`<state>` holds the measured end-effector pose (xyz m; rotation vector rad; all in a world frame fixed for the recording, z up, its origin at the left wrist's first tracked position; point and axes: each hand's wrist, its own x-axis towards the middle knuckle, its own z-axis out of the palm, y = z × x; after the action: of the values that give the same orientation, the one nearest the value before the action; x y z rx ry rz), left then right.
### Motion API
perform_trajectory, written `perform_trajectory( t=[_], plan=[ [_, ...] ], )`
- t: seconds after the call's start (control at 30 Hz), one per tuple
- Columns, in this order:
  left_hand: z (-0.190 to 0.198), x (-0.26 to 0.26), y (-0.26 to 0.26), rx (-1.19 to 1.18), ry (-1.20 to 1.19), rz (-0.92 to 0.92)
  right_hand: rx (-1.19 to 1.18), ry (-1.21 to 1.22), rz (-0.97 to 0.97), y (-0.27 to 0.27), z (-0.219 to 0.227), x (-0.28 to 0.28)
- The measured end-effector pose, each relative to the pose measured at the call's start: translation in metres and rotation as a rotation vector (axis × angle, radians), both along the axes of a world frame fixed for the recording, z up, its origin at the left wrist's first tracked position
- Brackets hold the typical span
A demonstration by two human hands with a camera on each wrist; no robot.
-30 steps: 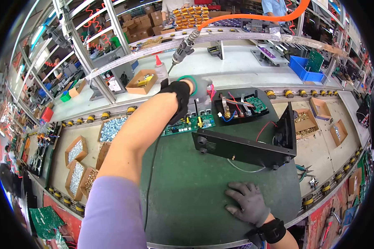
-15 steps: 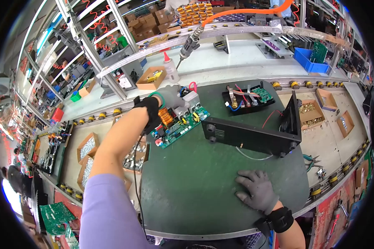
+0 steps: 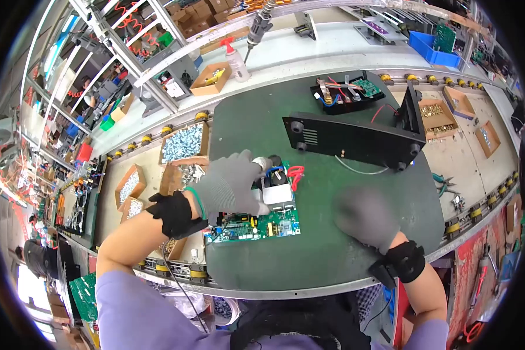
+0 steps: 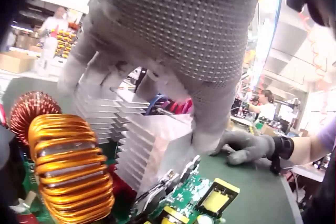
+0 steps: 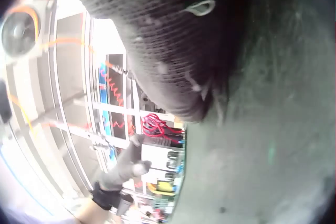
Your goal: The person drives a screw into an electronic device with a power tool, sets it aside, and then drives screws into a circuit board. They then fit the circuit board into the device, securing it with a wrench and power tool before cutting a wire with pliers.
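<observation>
My gloved left hand (image 3: 232, 185) grips the heat sinks on a green circuit board (image 3: 286, 224), which lies on the left of the mat. In the left wrist view, the thumb lies against the near side of a silver finned heat sink (image 4: 152, 145) and the fingers reach over its far side. An orange copper coil (image 4: 71, 166) stands beside it. My gloved right hand (image 3: 367, 219), blurred in the head view, is low over the mat's right side with nothing visible in it; in the left wrist view its fingers (image 4: 239, 148) look relaxed.
A black metal chassis (image 3: 350, 140) stands behind the hands, with a black tray of wired parts (image 3: 347, 96) beyond it. Boxes of screws (image 3: 185, 143) flank the mat (image 3: 332, 256). Pliers (image 3: 443, 184) lie at right; a screwdriver (image 3: 259, 26) hangs above.
My left hand has come back from the mat's far left toward my body, and the circuit board has moved and turned with it. The right hand has blurred on the right side. The head view has tilted down.
</observation>
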<state>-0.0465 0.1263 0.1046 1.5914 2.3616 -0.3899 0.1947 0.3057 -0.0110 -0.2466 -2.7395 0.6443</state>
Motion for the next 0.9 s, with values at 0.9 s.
perform_trajectory(
  t=[0.9],
  plan=[
    [-0.04, -0.023, 0.057, 0.221, -0.436, -0.031, -1.29, -0.237, -0.106, -0.01, 0.033, -0.068]
  ],
)
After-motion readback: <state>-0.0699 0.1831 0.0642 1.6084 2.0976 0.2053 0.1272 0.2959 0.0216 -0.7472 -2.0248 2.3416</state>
